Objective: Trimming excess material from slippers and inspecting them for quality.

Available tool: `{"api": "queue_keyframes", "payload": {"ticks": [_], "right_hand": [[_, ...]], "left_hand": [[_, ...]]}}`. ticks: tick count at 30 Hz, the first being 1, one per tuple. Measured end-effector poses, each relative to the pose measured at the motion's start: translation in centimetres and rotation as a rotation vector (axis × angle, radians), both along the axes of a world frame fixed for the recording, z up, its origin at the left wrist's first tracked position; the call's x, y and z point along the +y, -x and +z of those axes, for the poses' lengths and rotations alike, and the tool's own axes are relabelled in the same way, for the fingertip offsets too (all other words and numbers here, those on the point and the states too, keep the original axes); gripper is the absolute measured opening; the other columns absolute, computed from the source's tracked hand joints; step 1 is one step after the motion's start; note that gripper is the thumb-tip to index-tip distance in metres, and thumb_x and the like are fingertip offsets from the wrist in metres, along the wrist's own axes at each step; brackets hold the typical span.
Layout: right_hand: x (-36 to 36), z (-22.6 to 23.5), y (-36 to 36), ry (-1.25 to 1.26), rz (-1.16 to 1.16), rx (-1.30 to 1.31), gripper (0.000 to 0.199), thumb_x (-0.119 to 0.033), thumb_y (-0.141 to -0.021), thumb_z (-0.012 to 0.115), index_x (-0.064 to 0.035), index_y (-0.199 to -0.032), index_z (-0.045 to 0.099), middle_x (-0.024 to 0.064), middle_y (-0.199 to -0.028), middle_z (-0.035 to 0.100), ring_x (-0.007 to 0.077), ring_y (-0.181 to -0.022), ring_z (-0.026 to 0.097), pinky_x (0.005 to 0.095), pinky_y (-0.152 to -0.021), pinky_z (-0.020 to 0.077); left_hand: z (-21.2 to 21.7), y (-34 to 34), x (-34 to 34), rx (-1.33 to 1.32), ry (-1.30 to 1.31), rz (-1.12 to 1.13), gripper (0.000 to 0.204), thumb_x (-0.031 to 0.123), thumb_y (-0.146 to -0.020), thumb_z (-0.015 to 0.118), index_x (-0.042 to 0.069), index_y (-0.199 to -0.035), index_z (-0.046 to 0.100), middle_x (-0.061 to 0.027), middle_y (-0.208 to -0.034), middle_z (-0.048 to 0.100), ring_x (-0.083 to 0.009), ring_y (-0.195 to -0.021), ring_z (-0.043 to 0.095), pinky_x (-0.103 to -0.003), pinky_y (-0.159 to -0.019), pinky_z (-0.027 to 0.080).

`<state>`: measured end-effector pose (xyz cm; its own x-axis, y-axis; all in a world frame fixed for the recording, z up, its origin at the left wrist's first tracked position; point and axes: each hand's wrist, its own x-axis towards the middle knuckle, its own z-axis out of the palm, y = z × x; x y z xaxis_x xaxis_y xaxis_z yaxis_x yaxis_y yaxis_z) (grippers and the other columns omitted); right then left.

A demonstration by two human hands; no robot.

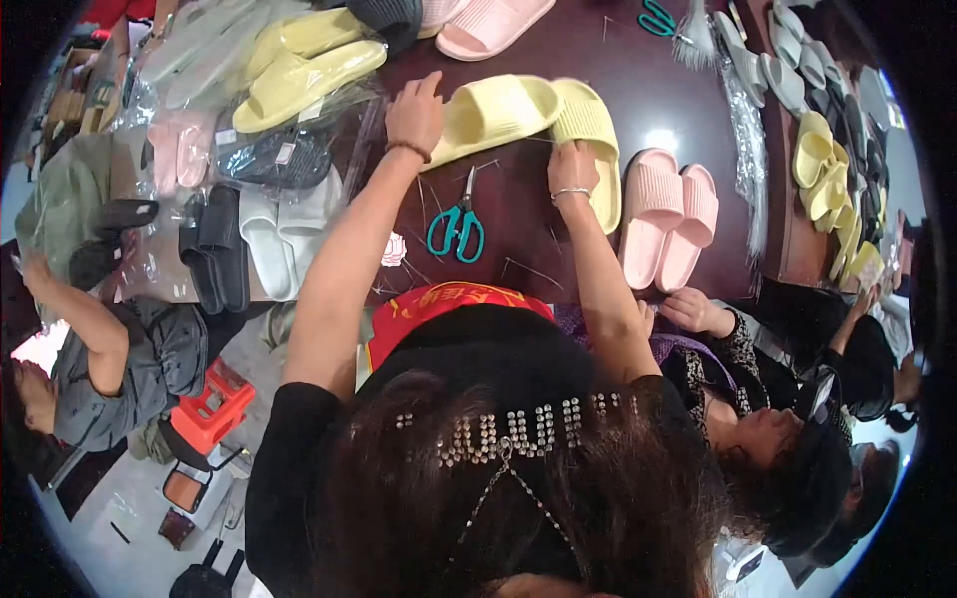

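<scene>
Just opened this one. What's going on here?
A person has both bare hands on a pair of yellow slippers at a dark table: the left hand is at the heel end of one slipper, the right hand on the other slipper. Teal-handled scissors lie between the forearms, held by nobody. To the right is a pink pair, with a co-worker's hand close by. Bagged slippers lie to the left.

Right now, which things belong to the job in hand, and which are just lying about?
Apparently in the job:
pale yellow ridged slippers
left hand at one, right hand on the other

Lying about:
teal-handled metal scissors between forearms
pale pink ridged slippers at right
red plastic stool
</scene>
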<state>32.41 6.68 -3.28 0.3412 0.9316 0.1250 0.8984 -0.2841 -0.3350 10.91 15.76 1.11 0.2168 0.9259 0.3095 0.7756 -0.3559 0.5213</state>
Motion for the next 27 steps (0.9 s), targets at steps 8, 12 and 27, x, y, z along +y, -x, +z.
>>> {"api": "queue_keyframes", "payload": {"ticks": [8,12,27], "right_hand": [[-1.1,-0.9,-0.9,0.090,-0.038,0.023,0.025,-0.022,-0.072,0.058,0.0002,-0.082,0.055,0.0171,-0.096,0.051,0.0311,-0.087,0.051,0.0412,-0.069,0.0444],[-1.1,-0.9,-1.4,-0.049,-0.143,0.260,0.028,-0.025,-0.071,0.060,0.0008,-0.082,0.054,0.0190,-0.099,0.048,0.0319,-0.088,0.050,0.0412,-0.069,0.0438],[-2.1,2.0,-1.3,-0.199,0.043,0.306,0.019,-0.026,-0.077,0.056,-0.0079,-0.080,0.060,0.0133,-0.073,0.056,0.0283,-0.067,0.056,0.0368,-0.060,0.0436]], "left_hand": [[0.8,0.9,-13.7,0.385,0.544,-0.281,0.036,0.024,-0.075,0.055,0.008,-0.106,0.047,-0.0143,-0.087,0.054,-0.0298,-0.078,0.055,-0.039,-0.068,0.044],[-2.7,1.7,-15.6,0.476,0.322,-0.246,0.047,0.024,-0.072,0.058,0.009,-0.114,0.041,-0.0141,-0.082,0.053,-0.0289,-0.079,0.056,-0.040,-0.067,0.044],[-0.4,2.9,-14.2,-0.817,1.105,-0.339,0.035,0.012,-0.075,0.055,0.003,-0.108,0.047,-0.0032,-0.090,0.055,-0.0087,-0.073,0.053,-0.022,-0.063,0.045]]}}
